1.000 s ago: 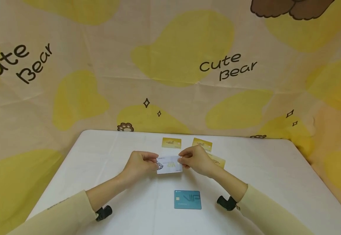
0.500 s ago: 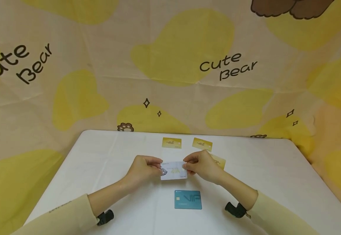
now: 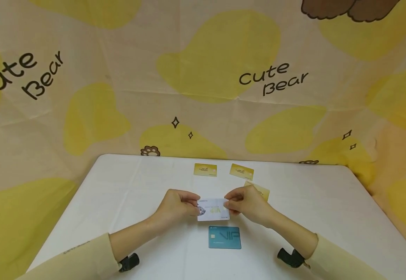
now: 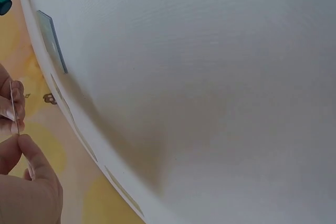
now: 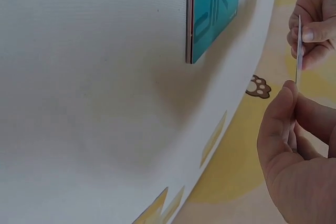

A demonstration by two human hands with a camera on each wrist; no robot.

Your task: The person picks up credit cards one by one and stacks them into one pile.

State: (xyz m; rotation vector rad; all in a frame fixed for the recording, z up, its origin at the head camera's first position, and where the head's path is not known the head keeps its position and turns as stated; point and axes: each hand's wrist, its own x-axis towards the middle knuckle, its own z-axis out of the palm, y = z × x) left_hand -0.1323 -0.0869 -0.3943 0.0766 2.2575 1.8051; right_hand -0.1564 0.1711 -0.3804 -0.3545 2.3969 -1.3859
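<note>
A white VIP card [image 3: 212, 210] with a diamond picture hangs above the table, its lettering reversed in the head view. My left hand [image 3: 175, 206] pinches its left edge between thumb and fingers. On the right edge, the thumb and fingers of my right hand [image 3: 250, 204] grip it too. Edge-on, the white card [image 5: 299, 56] shows as a thin strip in the right wrist view. Just nearer to me lies a teal VIP card [image 3: 224, 237] with a chip. From the side, the teal card [image 5: 218, 14] is seen to top a thin stack of cards.
Toward the back of the white table [image 3: 126, 194] lie a gold card [image 3: 205, 170], another gold card [image 3: 241, 171] to its right, and a third gold card [image 3: 260, 190] partly behind my right hand. A patterned cloth [image 3: 203, 77] hangs behind the table.
Both hands have brought the white card toward me and a little to the right, closer to the teal card. My right hand now covers less of the gold cards.
</note>
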